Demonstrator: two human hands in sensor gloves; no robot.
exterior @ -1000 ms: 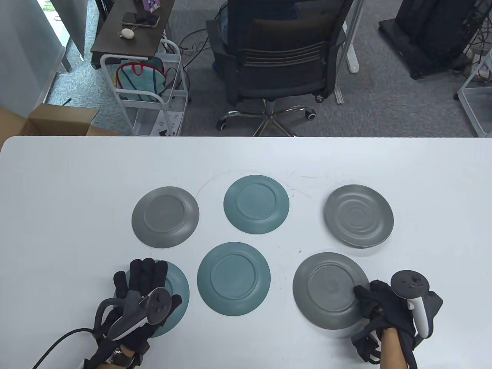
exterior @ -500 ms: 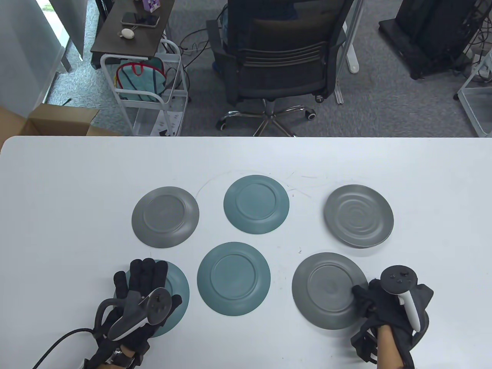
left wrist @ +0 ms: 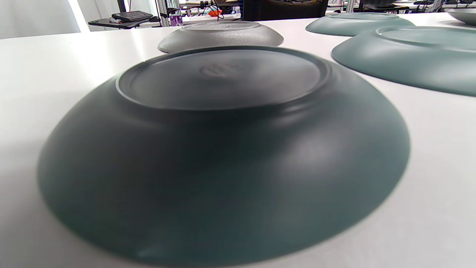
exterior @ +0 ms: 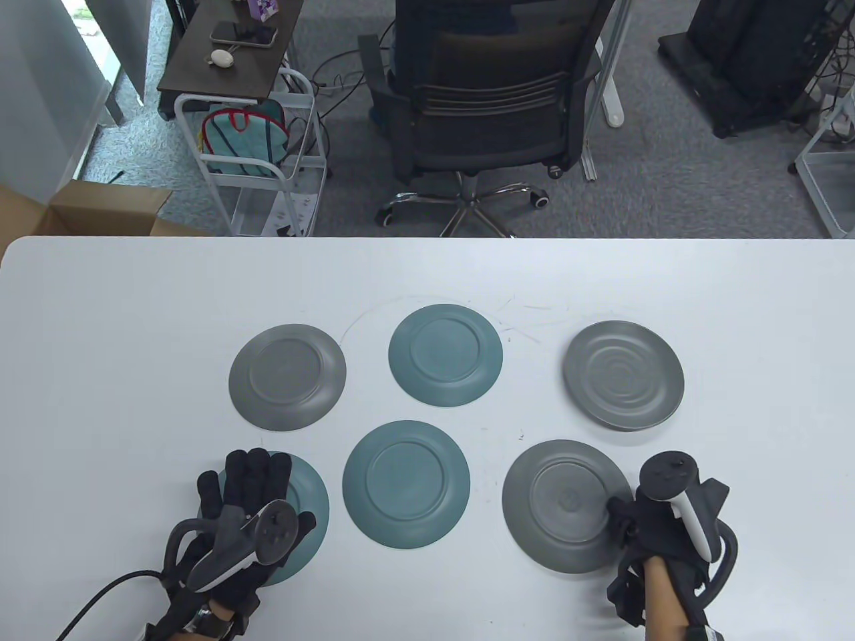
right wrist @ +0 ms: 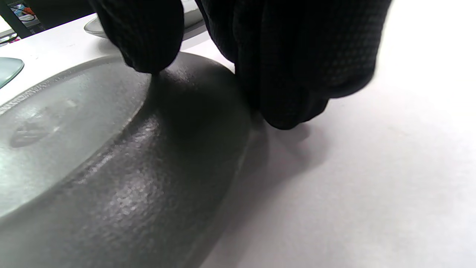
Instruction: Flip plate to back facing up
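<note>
A grey plate (exterior: 561, 507) lies back up at the front right of the white table (exterior: 100, 347). My right hand (exterior: 624, 517) holds its right rim. In the right wrist view the thumb (right wrist: 148, 37) touches the plate's back (right wrist: 93, 149) and the fingers (right wrist: 305, 74) sit against the rim, down at the table. My left hand (exterior: 257, 481) rests flat, fingers stretched out, on a teal plate (exterior: 308, 497) that lies back up at the front left. That plate fills the left wrist view (left wrist: 223, 149). A grey plate (exterior: 623, 375) at the back right lies face up, showing its rings.
Three more plates lie back up: grey (exterior: 287, 377) at the back left, teal (exterior: 445, 355) at the back middle, teal (exterior: 405, 484) at the front middle. An office chair (exterior: 481, 100) and a cart (exterior: 254, 133) stand beyond the table's far edge.
My right hand has moved left and a little away from me, and the front right grey plate has settled flat and slid slightly left. The left hand has not moved.
</note>
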